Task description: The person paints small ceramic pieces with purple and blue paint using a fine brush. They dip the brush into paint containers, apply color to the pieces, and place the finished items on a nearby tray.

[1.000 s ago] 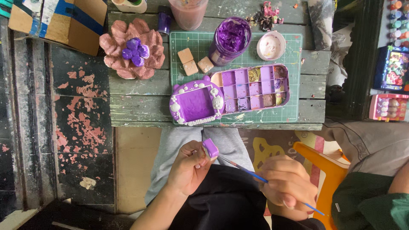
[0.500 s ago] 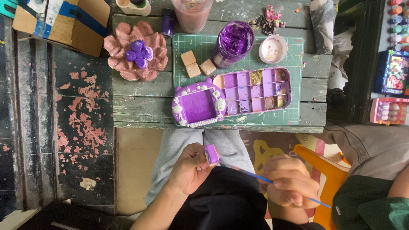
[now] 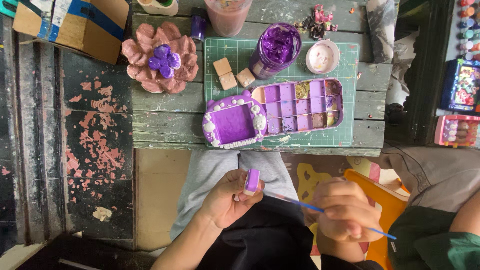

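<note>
The left hand (image 3: 227,200) pinches a small purple block (image 3: 252,181) between thumb and fingertips, holding it upright over the lap. Just beside it, the right hand (image 3: 345,212) is closed around a thin blue paintbrush (image 3: 312,207), whose tip points toward the block without clearly touching it. Beyond both hands, on the table (image 3: 165,107), lie a purple paint palette (image 3: 300,106) and its decorated lid (image 3: 234,123), with a jar of purple paint (image 3: 276,49) farther off.

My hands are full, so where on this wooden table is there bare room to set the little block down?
Bare planks lie between the pink clay flower and the purple square frame. The green cutting mat is crowded, mostly by the purple paint palette.
</note>
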`<state>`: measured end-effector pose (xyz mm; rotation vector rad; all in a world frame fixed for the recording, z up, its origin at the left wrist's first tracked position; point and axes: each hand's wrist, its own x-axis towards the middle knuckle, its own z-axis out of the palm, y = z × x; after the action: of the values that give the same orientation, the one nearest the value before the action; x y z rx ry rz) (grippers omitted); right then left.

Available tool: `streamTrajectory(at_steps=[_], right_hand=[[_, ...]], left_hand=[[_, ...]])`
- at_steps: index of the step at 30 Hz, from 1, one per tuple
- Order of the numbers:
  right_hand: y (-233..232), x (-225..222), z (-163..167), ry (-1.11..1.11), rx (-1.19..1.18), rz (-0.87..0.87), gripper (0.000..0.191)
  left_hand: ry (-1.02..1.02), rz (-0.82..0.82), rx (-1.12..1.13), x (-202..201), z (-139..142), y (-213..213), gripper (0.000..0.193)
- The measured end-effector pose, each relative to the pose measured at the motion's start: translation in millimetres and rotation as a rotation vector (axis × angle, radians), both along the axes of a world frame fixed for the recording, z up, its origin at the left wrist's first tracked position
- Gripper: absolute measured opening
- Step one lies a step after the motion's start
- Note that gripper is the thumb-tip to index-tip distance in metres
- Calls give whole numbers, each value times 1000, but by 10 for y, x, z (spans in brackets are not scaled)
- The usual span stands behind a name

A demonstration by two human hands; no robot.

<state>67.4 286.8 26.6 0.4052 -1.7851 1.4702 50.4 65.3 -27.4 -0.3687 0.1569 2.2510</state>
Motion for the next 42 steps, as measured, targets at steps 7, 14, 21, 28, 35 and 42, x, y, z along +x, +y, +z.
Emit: streamTrajectory(at_steps=[7,14,21,28,35,42], right_hand=[[13,7,56,-60,-8,-10,52],[-14,32,96,-88,40,-40,54],[5,46,56,-126,-27,12,53],[13,125,102,-173,28,69,58],[28,73,-14,-8,-25,108,56],[53,92,29,-71,4,86,52]], left_hand=[[24,-19,96,6,-15,-1,29],[17,-34,76,20,-38,-6,24],[49,-4,166,11,-19,-13,22],[-25,-26,127,20,-4,-4,14],[-15,-26,122,38,-29,-14,11],[45,-20,33,22,-49,-20,19]])
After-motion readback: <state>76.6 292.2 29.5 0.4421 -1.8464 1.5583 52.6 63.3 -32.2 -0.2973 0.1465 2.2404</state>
